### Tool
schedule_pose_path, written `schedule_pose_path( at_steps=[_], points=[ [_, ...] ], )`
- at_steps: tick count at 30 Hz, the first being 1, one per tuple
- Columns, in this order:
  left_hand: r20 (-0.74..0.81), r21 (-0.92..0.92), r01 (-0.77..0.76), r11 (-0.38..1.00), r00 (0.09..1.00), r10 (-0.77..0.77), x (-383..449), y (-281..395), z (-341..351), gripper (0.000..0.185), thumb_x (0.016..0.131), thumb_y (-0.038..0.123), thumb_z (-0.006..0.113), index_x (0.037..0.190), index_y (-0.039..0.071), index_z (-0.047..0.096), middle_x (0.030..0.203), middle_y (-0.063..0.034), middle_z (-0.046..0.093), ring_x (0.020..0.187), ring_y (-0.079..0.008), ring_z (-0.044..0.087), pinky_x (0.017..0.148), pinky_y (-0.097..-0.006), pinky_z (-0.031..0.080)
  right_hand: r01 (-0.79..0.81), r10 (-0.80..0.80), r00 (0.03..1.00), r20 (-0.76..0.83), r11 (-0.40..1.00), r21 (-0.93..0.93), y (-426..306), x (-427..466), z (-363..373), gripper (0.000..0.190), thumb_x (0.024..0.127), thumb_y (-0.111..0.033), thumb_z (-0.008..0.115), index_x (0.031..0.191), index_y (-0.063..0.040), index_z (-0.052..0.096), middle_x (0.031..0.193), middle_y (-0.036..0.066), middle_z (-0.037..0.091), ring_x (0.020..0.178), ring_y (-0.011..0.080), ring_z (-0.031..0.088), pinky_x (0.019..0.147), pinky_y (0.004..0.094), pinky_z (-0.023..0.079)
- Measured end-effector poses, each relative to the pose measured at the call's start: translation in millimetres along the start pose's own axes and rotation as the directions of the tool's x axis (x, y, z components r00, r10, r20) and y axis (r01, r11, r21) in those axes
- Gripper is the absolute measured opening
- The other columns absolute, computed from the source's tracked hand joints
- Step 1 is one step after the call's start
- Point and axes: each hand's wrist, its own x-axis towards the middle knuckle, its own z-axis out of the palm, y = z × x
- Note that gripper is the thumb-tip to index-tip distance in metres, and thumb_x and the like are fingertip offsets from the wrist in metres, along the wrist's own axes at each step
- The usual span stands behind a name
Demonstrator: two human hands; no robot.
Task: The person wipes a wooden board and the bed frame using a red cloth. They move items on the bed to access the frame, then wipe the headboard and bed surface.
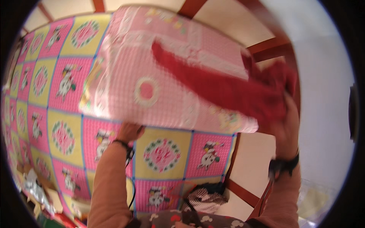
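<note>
A dark red cloth (225,88), blurred by motion, stretches over a pink checked cushion or folded blanket (171,85). My right hand (285,122) is closed on the red cloth's bunched end at the right. At the near edge of the pink bedding is my left hand (132,131), its fingertips partly hidden under or behind that edge; whether it grips is unclear. Both wrists wear dark bands. Beneath the bedding spreads a pink and yellow mat (162,155) with cartoon animals and wreaths.
A striped cloth heap (206,199) lies near me on the mat's edge. Cardboard boxes (52,196) and silvery packaging (35,189) are at the lower left. Red-brown slats or frame parts (243,192) run along the right and far sides, beside a pale wall (322,99).
</note>
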Motion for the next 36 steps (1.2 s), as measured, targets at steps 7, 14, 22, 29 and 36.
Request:
schedule_pose_path(
  at_steps=[7,14,22,29,36],
  points=[
    [-0.188,-0.01,-0.108,0.994,0.977,0.104,4,8,-13,0.036,0.083,0.023,0.072,0.115,0.006,0.072,0.116,-0.0138,0.071,0.115,-0.0333,0.064,0.103,-0.0489,0.047,-0.46,0.546,0.825,-0.146,0.799,0.388,226,-144,-42,0.043,0.108,-0.019,0.052,0.149,-0.004,0.05,0.145,0.014,0.062,0.135,0.0322,0.058,0.118,0.0499,0.043],
    [-0.247,-0.022,-0.168,0.985,0.956,0.158,4,5,-13,0.039,0.082,0.022,0.072,0.117,0.005,0.07,0.118,-0.0145,0.071,0.118,-0.0349,0.063,0.109,-0.0494,0.044,-0.324,0.494,0.828,-0.267,0.809,0.491,363,-122,-57,0.041,0.107,-0.019,0.057,0.145,-0.003,0.052,0.145,0.015,0.06,0.131,0.0314,0.061,0.113,0.0482,0.049],
    [-0.208,-0.049,-0.188,0.981,0.963,0.174,8,4,-14,0.047,0.077,0.023,0.074,0.121,0.007,0.069,0.123,-0.0159,0.068,0.121,-0.0368,0.061,0.111,-0.0521,0.043,0.222,-0.274,0.951,0.145,0.274,-0.936,442,-80,-47,0.082,0.084,-0.033,0.084,0.153,-0.007,0.046,0.153,0.025,0.047,0.138,0.0436,0.047,0.114,0.057,0.039],
    [-0.197,-0.047,-0.177,0.983,0.966,0.165,3,7,-19,0.044,0.08,0.023,0.072,0.12,0.004,0.068,0.124,-0.0164,0.068,0.122,-0.0362,0.06,0.111,-0.051,0.041,0.339,-0.342,0.87,0.356,-0.11,-0.934,485,-76,-86,0.076,0.081,-0.038,0.082,0.149,-0.017,0.056,0.161,0.021,0.04,0.136,0.0505,0.042,0.116,0.0641,0.032],
    [-0.14,-0.094,-0.29,0.952,0.951,0.276,0,4,-41,0.045,0.084,0.014,0.072,0.127,0.003,0.066,0.129,-0.0172,0.066,0.128,-0.04,0.057,0.115,-0.0514,0.04,0.326,-0.343,0.873,0.348,-0.122,-0.937,500,-79,-104,0.07,0.079,-0.03,0.08,0.145,-0.019,0.061,0.16,0.019,0.042,0.137,0.0498,0.041,0.116,0.0644,0.031]
  ],
)
